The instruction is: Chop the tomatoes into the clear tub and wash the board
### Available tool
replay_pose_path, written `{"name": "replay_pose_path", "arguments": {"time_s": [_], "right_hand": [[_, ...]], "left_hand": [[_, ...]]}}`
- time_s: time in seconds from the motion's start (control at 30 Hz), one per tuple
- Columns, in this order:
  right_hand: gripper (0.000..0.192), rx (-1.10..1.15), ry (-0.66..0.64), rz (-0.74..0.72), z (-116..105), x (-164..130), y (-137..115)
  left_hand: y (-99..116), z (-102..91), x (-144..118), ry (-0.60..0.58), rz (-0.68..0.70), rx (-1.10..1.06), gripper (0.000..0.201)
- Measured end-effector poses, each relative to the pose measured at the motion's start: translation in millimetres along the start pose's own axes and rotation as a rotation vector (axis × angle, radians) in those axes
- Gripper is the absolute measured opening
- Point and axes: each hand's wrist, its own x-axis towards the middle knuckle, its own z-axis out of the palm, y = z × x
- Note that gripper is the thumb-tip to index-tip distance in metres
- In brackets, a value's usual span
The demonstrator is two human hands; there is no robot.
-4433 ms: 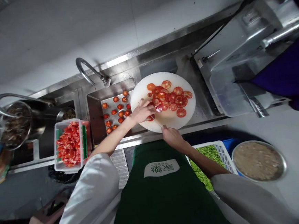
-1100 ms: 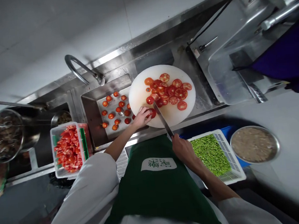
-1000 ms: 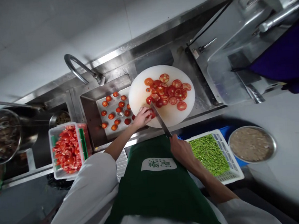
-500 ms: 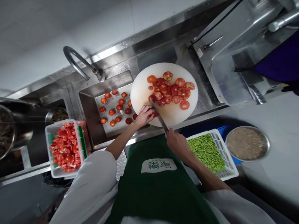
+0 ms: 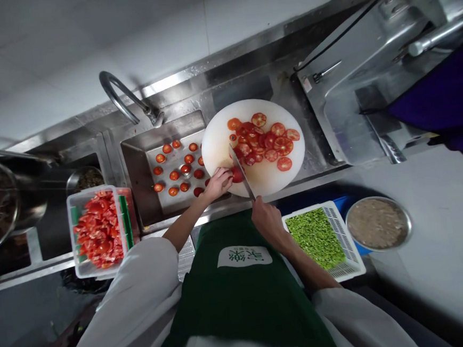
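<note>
A round white cutting board (image 5: 220, 134) lies over the right edge of a steel sink (image 5: 139, 170). Several tomato slices (image 5: 266, 138) are spread on its far half. My left hand (image 5: 217, 183) holds a tomato (image 5: 236, 175) down at the board's near left edge. My right hand (image 5: 265, 221) grips a knife (image 5: 240, 171), whose blade runs up across the board right beside the tomato and my left fingers. Several whole small tomatoes (image 5: 179, 169) lie on the sink floor to the left.
A clear tub of chopped tomato (image 5: 97, 229) sits at the left. A white basket of chopped greens (image 5: 319, 236) and a metal bowl of beige mix (image 5: 377, 223) stand low on the right. A faucet (image 5: 125, 99) arches over the sink. A steel machine (image 5: 372, 77) fills the right.
My right hand has pushed the knife forward and left, so the blade now lies against the tomato. My left hand has stayed on the tomato. The view has shifted slightly.
</note>
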Motion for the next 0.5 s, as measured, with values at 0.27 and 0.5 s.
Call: {"name": "replay_pose_path", "arguments": {"time_s": [0.27, 0.5], "right_hand": [[0.026, 0.004, -0.032, -0.016, -5, -9, -14], [0.029, -0.008, -0.058, -0.009, 0, -8, -12]], "left_hand": [[-1, 1.2, 3, -0.008, -0.012, -0.013, 0.018], [-4, 4.3, 2, -0.006, -0.013, -0.030, 0.017]]}}
